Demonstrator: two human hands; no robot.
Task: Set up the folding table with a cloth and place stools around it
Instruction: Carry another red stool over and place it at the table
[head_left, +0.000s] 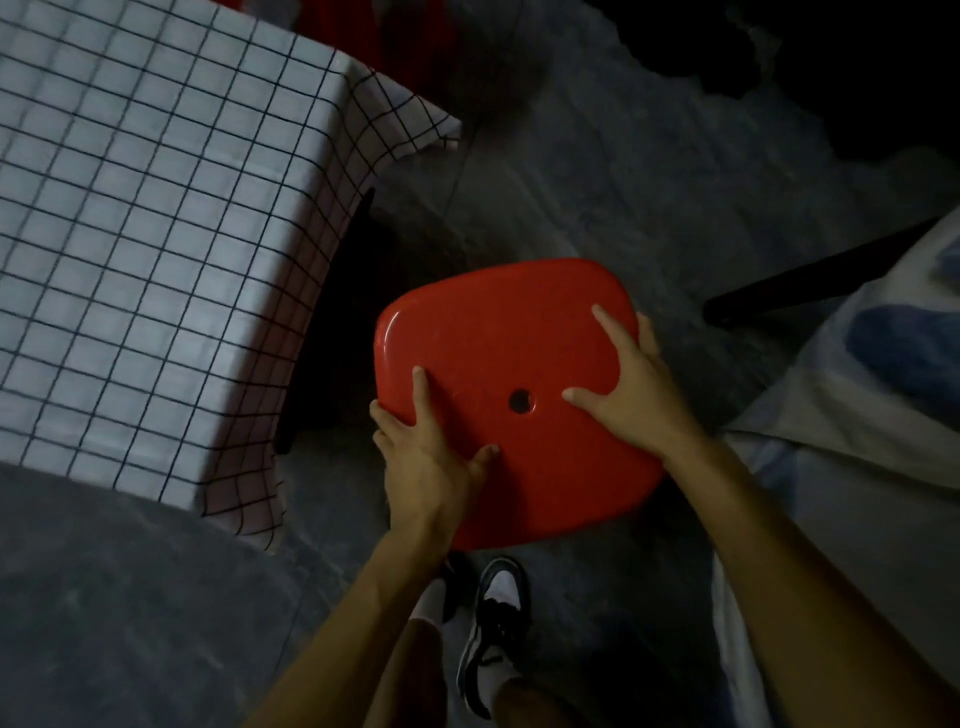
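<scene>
Red stool (498, 358) above floor (597, 182), just beside covered table (363, 208), checked cloth (130, 234) already on. Left hand (423, 457) grip clamped on near-left seat edge, right hand (631, 389) on right edge, thumbs on top. Looks light, rigid plastic; glossy, likely slippery. Best hold: opposite rims.
</scene>
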